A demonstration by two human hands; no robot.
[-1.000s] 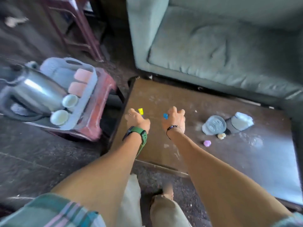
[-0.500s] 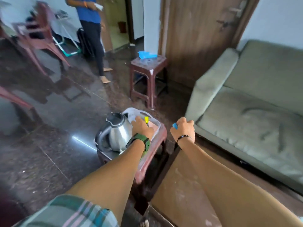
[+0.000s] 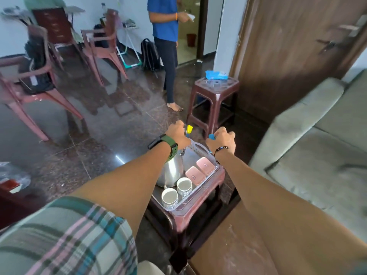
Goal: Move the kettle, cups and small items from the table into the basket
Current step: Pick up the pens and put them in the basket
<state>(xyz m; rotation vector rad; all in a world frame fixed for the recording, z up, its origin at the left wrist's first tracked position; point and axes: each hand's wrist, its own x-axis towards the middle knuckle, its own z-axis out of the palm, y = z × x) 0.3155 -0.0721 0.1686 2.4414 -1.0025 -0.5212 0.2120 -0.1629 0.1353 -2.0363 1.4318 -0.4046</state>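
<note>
Basket (image 3: 198, 193) at frame centre sits on a stool (image 3: 200, 213) — kettle (image 3: 172, 173), two cups (image 3: 169, 196) and two pink boxes (image 3: 195, 173) inside. Above its far rim, left hand (image 3: 176, 133) pinches a yellow item (image 3: 189, 129); right hand (image 3: 223, 138) pinches a blue item (image 3: 211, 137). Worktop (image 3: 234, 251) lies lower right.

No text, brand, number or sign can be read anywhere. The two pink boxes (image 3: 200, 169) in the basket (image 3: 200, 187) each carry a small dark mark on the lid, too small and blurred to make out. The blue packet (image 3: 216, 75) on the far stool (image 3: 216, 86) shows pale patches that may be print, but nothing legible.
</note>
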